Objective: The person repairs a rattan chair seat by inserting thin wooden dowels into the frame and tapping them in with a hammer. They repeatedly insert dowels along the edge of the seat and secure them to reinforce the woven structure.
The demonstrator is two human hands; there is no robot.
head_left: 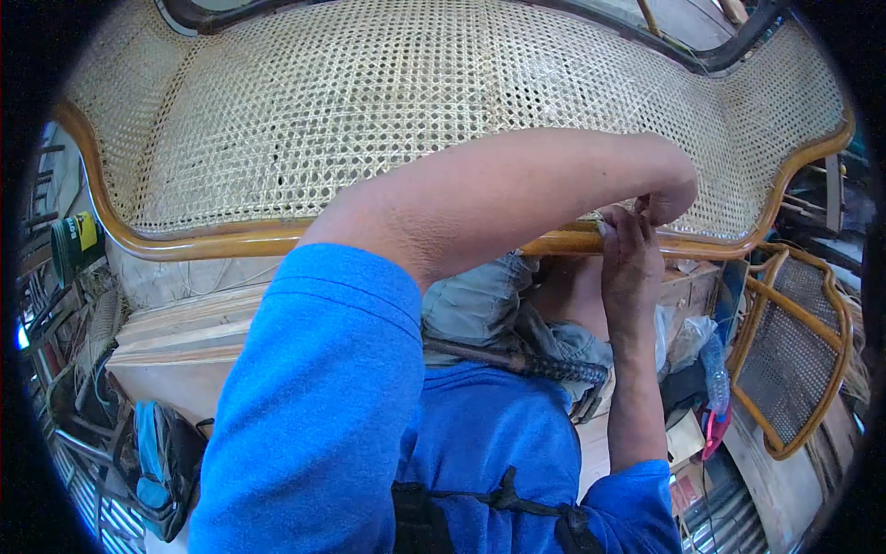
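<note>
A woven cane panel (369, 111) in a curved, varnished wooden frame (240, 245) spreads out in front of me. My left arm reaches across it to the right. Bent sharply at the wrist, my left hand (672, 185) is above the near rail, its fingers curled down and mostly hidden. Directly below, my right hand (632, 249) comes up at the rail with fingers pinched together, almost meeting the left fingertips. Both hands are closed at the edge where cane meets wood. Whatever they hold is too small or covered to make out.
A second, smaller cane-and-wood frame (794, 351) leans at the right. Near it are a plastic bottle (713, 369) and clear plastic bags (690, 340). Stacked boards (185, 332) lie at left, with a teal and black backpack (161, 466) and a dark green container (74, 247).
</note>
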